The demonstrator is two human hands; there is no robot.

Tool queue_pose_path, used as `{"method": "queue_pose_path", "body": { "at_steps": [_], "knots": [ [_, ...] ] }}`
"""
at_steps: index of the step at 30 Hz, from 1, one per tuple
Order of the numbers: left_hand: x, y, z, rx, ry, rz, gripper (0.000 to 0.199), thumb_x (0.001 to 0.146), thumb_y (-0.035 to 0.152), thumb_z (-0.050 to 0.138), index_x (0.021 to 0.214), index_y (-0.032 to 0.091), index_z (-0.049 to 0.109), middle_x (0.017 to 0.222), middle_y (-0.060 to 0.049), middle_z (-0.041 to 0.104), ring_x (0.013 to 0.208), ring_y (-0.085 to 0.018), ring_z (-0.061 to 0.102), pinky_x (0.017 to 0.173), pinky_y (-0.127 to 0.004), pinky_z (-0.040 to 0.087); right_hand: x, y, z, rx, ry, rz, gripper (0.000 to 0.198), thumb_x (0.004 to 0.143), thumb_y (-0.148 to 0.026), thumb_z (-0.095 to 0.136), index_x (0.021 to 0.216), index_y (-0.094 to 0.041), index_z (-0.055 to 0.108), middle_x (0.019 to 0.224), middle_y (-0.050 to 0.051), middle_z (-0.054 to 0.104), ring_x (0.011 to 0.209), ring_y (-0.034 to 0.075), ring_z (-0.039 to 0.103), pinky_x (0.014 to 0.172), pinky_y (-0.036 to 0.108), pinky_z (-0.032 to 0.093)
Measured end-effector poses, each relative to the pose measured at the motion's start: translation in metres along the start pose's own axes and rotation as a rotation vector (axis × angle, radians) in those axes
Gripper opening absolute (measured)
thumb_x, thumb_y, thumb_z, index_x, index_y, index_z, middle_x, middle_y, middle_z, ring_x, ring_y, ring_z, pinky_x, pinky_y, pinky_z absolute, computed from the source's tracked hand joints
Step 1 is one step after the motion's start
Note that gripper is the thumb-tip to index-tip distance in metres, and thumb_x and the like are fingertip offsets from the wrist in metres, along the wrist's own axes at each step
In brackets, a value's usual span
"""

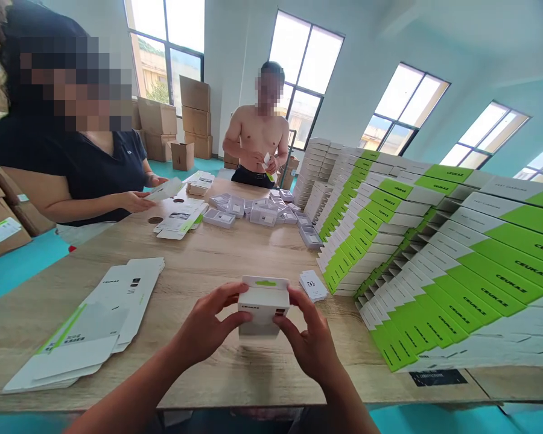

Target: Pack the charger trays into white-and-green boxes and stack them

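A small white box (261,308) with a green hang tab on top is held upright just above the wooden table (217,259). My left hand (206,328) grips its left side with thumb and fingers. My right hand (311,340) holds its right side, fingers curled around the edge. A small white card (312,284) lies on the table just behind my right hand.
Flat unfolded white and green cartons (95,319) lie at the left. Long rows of finished green and white boxes (434,253) fill the right side. Plastic trays (257,211) are scattered mid-table. Two other people work at the far side, each handling a carton. Cardboard boxes (194,114) stand behind.
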State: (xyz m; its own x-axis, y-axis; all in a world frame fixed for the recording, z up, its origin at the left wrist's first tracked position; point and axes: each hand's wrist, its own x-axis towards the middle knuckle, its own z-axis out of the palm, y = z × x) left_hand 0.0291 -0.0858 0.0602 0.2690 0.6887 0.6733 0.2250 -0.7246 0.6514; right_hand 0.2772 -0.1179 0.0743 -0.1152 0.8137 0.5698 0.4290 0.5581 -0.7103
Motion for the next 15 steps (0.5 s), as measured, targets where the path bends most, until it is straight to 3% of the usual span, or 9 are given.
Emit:
{"method": "queue_pose_path", "body": {
  "at_steps": [2, 4, 6, 8, 9, 11, 13, 15],
  "knots": [
    [0.001, -0.002, -0.003, -0.040, -0.042, -0.032, 0.055, 0.103, 0.013, 0.046, 0.154, 0.032, 0.033, 0.151, -0.014, 0.057, 0.127, -0.026, 0.067, 0.090, -0.037, 0.066, 0.002, 0.001, 0.002, 0.197, 0.010, 0.200, 0.046, 0.091, -0.035, 0.075, 0.134, -0.029, 0.059, 0.117, 0.008, 0.076, 0.100, 0.023, 0.073, 0.086, 0.038, 0.061],
    [0.002, -0.009, -0.004, 0.124, -0.134, 0.100, 0.067, 0.099, 0.006, 0.045, 0.158, 0.035, 0.029, 0.166, -0.013, 0.038, 0.149, -0.031, 0.044, 0.110, -0.052, 0.054, 0.003, 0.007, 0.007, 0.418, -0.018, 0.412, 0.049, 0.089, -0.044, 0.077, 0.130, -0.025, 0.058, 0.111, 0.009, 0.078, 0.094, 0.024, 0.075, 0.082, 0.038, 0.061],
    [0.004, -0.017, -0.001, 0.330, -0.288, 0.321, 0.071, 0.093, 0.000, 0.053, 0.153, 0.036, 0.040, 0.164, -0.008, 0.042, 0.156, -0.032, 0.031, 0.125, -0.064, 0.027, 0.004, 0.022, 0.012, 0.477, -0.087, 0.520, 0.055, 0.089, -0.054, 0.074, 0.129, -0.021, 0.056, 0.105, 0.011, 0.080, 0.090, 0.025, 0.076, 0.079, 0.040, 0.062],
    [0.009, -0.026, 0.005, 0.398, -0.408, 0.440, 0.064, 0.091, -0.002, 0.055, 0.145, 0.033, 0.051, 0.150, -0.007, 0.061, 0.150, -0.028, 0.043, 0.129, -0.064, 0.012, 0.006, 0.044, 0.009, 0.271, -0.144, 0.511, 0.056, 0.094, -0.061, 0.062, 0.129, -0.018, 0.059, 0.104, 0.014, 0.080, 0.088, 0.026, 0.077, 0.078, 0.042, 0.062],
    [0.013, -0.031, 0.008, 0.386, -0.412, 0.425, 0.059, 0.092, -0.002, 0.053, 0.141, 0.030, 0.054, 0.142, -0.007, 0.067, 0.144, -0.026, 0.051, 0.129, -0.061, 0.013, 0.008, 0.057, 0.002, 0.131, -0.145, 0.484, 0.055, 0.097, -0.061, 0.057, 0.129, -0.017, 0.061, 0.110, 0.015, 0.078, 0.093, 0.028, 0.076, 0.082, 0.045, 0.062],
    [0.021, -0.041, 0.014, 0.318, -0.317, 0.282, 0.047, 0.093, 0.002, 0.053, 0.134, 0.025, 0.058, 0.135, -0.010, 0.071, 0.132, -0.025, 0.062, 0.124, -0.053, 0.032, 0.015, 0.084, -0.020, -0.106, -0.109, 0.444, 0.047, 0.097, -0.055, 0.058, 0.125, -0.019, 0.067, 0.126, 0.018, 0.073, 0.115, 0.032, 0.070, 0.101, 0.052, 0.054],
    [0.028, -0.054, 0.017, 0.214, -0.166, 0.108, 0.042, 0.091, 0.008, 0.057, 0.130, 0.024, 0.059, 0.135, -0.013, 0.069, 0.127, -0.026, 0.066, 0.110, -0.045, 0.049, 0.024, 0.108, -0.048, -0.228, -0.106, 0.437, 0.039, 0.086, -0.042, 0.075, 0.118, -0.019, 0.073, 0.136, 0.019, 0.067, 0.134, 0.036, 0.056, 0.117, 0.058, 0.038],
    [0.030, -0.067, 0.018, 0.120, -0.046, -0.020, 0.039, 0.090, 0.016, 0.063, 0.129, 0.023, 0.060, 0.132, -0.013, 0.070, 0.123, -0.027, 0.068, 0.101, -0.040, 0.056, 0.031, 0.125, -0.072, -0.316, -0.174, 0.425, 0.041, 0.072, -0.026, 0.086, 0.112, -0.019, 0.077, 0.135, 0.018, 0.069, 0.137, 0.038, 0.053, 0.121, 0.058, 0.033]
  ]
}}
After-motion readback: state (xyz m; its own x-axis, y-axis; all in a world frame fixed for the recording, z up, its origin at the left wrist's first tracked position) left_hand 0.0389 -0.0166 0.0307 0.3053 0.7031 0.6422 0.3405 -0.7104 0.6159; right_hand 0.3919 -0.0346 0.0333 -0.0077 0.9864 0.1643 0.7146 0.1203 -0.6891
